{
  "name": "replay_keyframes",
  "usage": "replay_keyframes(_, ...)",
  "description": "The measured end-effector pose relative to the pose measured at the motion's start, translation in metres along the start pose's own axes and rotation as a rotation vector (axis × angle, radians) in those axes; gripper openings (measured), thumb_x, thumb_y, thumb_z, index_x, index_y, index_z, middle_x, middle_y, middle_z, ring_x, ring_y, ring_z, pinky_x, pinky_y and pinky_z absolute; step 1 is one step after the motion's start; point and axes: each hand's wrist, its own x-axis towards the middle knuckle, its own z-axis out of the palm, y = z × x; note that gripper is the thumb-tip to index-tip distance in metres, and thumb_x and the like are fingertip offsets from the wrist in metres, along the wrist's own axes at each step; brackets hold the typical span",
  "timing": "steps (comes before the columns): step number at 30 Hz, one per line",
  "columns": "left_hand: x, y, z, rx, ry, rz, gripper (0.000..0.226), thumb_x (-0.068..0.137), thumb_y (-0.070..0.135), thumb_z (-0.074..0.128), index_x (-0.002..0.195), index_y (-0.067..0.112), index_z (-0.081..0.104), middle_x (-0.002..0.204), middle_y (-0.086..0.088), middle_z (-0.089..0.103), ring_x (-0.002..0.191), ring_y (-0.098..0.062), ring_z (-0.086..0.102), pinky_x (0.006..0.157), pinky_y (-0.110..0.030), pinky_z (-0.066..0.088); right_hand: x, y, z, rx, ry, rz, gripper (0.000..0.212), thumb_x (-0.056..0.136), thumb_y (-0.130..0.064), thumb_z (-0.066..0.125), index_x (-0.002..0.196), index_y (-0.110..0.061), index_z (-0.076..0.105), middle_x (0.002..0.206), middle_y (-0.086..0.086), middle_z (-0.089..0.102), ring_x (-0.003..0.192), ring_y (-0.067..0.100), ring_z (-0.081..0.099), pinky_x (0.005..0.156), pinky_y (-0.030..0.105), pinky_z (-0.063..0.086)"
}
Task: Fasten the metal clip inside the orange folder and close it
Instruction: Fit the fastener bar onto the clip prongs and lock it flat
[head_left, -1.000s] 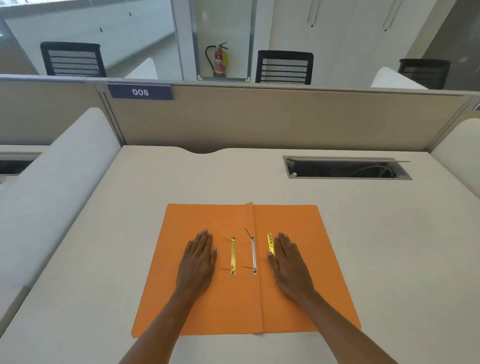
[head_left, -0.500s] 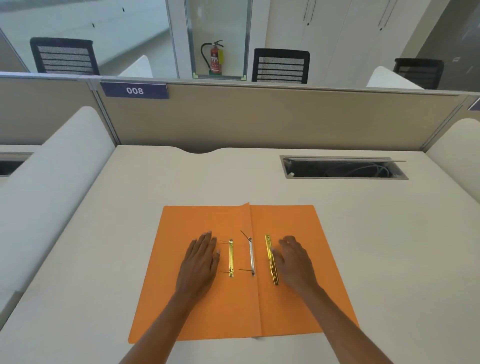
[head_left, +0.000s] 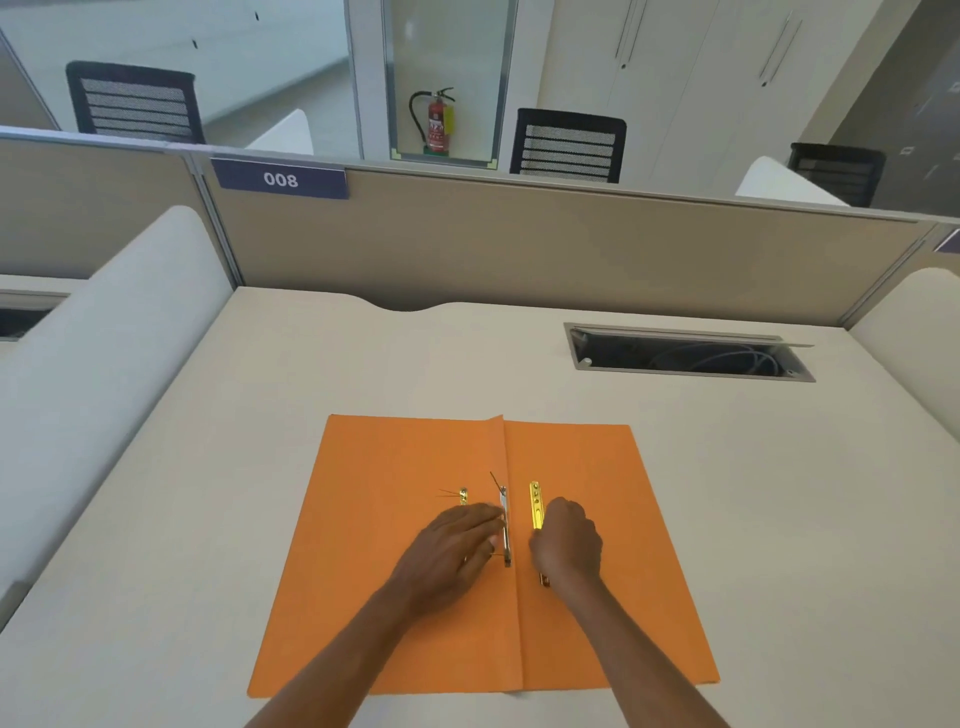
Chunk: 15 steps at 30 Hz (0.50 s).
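Note:
The orange folder (head_left: 405, 597) lies open and flat on the desk in front of me. Along its spine fold sits a silver metal strip (head_left: 504, 512) with thin prongs sticking up. A loose gold clip bar (head_left: 536, 503) lies on the right flap, and my right hand (head_left: 566, 543) is curled over its near half, fingers closed on it. My left hand (head_left: 457, 545) rests on the left flap with its fingertips touching the silver strip. It covers most of a second gold bar (head_left: 463, 496), of which only the far end shows.
The beige desk (head_left: 208, 493) ends at a partition wall (head_left: 519, 244) behind. An open cable tray slot (head_left: 691, 353) sits in the desk at the back right. Rounded white dividers (head_left: 104, 338) flank both sides.
My left hand slid right from the left flap, over the left gold bar, to the silver strip. My right hand curled from flat into a grip on the right gold bar.

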Motion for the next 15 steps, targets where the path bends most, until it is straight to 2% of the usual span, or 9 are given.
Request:
replay_keyframes(4, -0.003, -0.003, 0.012, 0.001, -0.059, 0.000, 0.039, 0.103, 0.040, 0.029, 0.133, 0.030, 0.052, 0.147, 0.015, 0.045, 0.137, -0.001, 0.033, 0.113, -0.017, 0.018, 0.012, -0.002, -0.007, 0.052, -0.098, 0.100, 0.032, 0.087, -0.021, 0.063, 0.115, -0.009, 0.052, 0.120, 0.011, 0.057, 0.109, 0.032, 0.059, 0.074, 0.033, 0.045)
replay_keyframes(6, -0.004, -0.005, 0.016, 0.010, -0.060, -0.008, 0.041, 0.103, 0.041, 0.027, 0.133, 0.030, 0.052, 0.147, 0.016, 0.045, 0.137, -0.001, 0.034, 0.113, -0.021, 0.021, 0.018, 0.002, -0.010, 0.117, -0.142, 0.154, 0.033, 0.083, -0.018, 0.064, 0.112, -0.008, 0.053, 0.115, 0.011, 0.058, 0.107, 0.033, 0.060, 0.072, 0.032, 0.043)
replay_keyframes(8, -0.002, -0.006, 0.017, 0.012, -0.047, 0.001, 0.042, 0.103, 0.042, 0.026, 0.131, 0.030, 0.054, 0.144, 0.015, 0.049, 0.135, -0.002, 0.038, 0.112, -0.022, 0.025, 0.023, 0.009, -0.011, 0.306, -0.181, 0.167, 0.018, 0.077, -0.012, 0.067, 0.092, -0.007, 0.058, 0.093, 0.014, 0.062, 0.084, 0.030, 0.062, 0.062, 0.029, 0.042)
replay_keyframes(10, 0.002, -0.005, 0.016, 0.012, -0.009, 0.000, 0.041, 0.103, 0.041, 0.027, 0.128, 0.028, 0.057, 0.139, 0.015, 0.054, 0.130, -0.003, 0.044, 0.109, -0.019, 0.026, 0.025, 0.018, -0.012, 0.551, -0.230, 0.133, 0.011, 0.074, -0.006, 0.071, 0.073, -0.005, 0.060, 0.067, 0.013, 0.060, 0.056, 0.023, 0.056, 0.052, 0.027, 0.039)
replay_keyframes(12, 0.009, -0.003, 0.016, 0.016, 0.021, -0.008, 0.038, 0.103, 0.039, 0.030, 0.122, 0.027, 0.061, 0.132, 0.014, 0.060, 0.123, -0.005, 0.050, 0.104, -0.021, 0.030, 0.021, 0.024, -0.012, 0.748, -0.257, 0.125, 0.011, 0.076, -0.005, 0.075, 0.075, -0.001, 0.065, 0.059, 0.011, 0.061, 0.047, 0.017, 0.053, 0.045, 0.026, 0.040)
replay_keyframes(15, 0.020, 0.001, 0.015, -0.012, 0.052, -0.056, 0.030, 0.102, 0.036, 0.038, 0.108, 0.024, 0.065, 0.116, 0.012, 0.068, 0.107, -0.012, 0.058, 0.094, -0.031, 0.042, 0.013, 0.028, -0.008, 0.964, -0.237, 0.110, 0.011, 0.078, -0.001, 0.075, 0.086, 0.000, 0.067, 0.059, 0.008, 0.066, 0.046, 0.014, 0.056, 0.041, 0.025, 0.042)
